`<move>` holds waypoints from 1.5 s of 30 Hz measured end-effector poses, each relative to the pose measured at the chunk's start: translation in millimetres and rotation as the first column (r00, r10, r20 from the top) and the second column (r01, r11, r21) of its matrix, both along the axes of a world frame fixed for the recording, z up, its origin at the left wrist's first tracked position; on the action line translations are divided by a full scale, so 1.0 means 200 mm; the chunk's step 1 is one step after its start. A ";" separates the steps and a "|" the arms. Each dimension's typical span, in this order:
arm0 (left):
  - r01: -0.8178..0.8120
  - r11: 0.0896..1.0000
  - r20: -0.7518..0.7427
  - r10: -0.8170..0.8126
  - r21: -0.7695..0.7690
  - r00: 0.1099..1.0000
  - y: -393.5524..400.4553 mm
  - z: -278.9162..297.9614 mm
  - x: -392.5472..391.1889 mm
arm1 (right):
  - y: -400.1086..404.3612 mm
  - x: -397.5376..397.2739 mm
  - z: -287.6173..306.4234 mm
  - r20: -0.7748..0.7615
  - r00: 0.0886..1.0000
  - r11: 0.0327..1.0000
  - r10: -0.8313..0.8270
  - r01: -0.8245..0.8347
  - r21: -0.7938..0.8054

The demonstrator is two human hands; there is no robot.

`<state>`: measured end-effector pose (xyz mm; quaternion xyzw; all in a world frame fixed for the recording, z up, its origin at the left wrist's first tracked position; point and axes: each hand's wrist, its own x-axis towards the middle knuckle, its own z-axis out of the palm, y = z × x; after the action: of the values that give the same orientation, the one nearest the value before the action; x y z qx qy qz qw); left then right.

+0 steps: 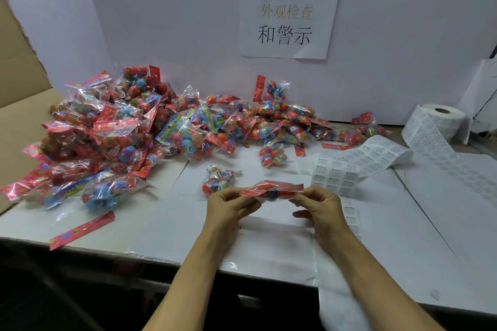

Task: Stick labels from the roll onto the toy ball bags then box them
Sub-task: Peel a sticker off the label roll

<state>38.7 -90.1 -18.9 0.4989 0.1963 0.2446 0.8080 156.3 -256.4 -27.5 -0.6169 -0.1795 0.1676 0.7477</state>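
Observation:
My left hand (228, 203) and my right hand (318, 203) hold one toy ball bag (271, 189) between them above the white table, each pinching an end of its red header card. Another single bag (219, 179) lies just behind my left hand. A big pile of toy ball bags (129, 126) covers the table's left and back. The label roll (441, 118) stands at the back right, and its label strip (357, 166) runs forward to beside my right hand.
A cardboard box (18, 105) stands open at the far left. A loose red header card (82, 230) lies near the table's front edge. A paper sign (287, 20) hangs on the white back wall. Spent backing paper (462, 172) trails at the right.

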 end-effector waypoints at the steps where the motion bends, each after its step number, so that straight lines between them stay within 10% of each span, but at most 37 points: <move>1: 0.000 1.000 0.009 0.001 -0.012 1.000 0.00 0.00 0.00 | 0.00 0.00 0.00 0.001 1.000 1.000 0.000 0.000 0.002; 8: -0.046 0.991 0.037 0.051 -0.125 0.998 0.03 -0.01 -0.01 | -0.02 0.02 -0.02 -0.032 0.995 0.993 -0.095 0.097 0.069; 11: -0.052 0.996 0.041 0.055 -0.070 0.998 0.02 -0.03 0.00 | 0.00 -0.02 -0.03 0.204 0.979 0.994 -0.016 0.037 -0.103; 15: -0.006 0.952 0.027 -0.002 0.308 1.000 -0.02 -0.05 -0.01 | 0.03 -0.08 0.00 0.232 0.967 0.983 0.101 -0.061 -0.173; 21: 0.206 0.648 -0.097 -0.200 0.733 0.975 -0.03 -0.03 -0.05 | 0.02 -0.09 0.02 0.236 0.957 0.978 0.172 -0.136 -0.161; 29: 0.013 0.939 -0.059 0.008 0.345 0.998 -0.03 -0.03 -0.01 | -0.01 -0.06 0.01 0.041 0.947 0.947 0.317 -0.315 -0.058; 45: 0.140 0.877 -0.105 -0.103 0.460 0.989 -0.03 -0.05 -0.02 | 0.00 -0.06 0.01 0.092 0.962 0.955 0.257 -0.239 -0.176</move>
<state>34.4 -95.9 -29.1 0.6985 0.1311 0.2140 0.6702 143.7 -256.9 -25.5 -0.6571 -0.2837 0.2389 0.6562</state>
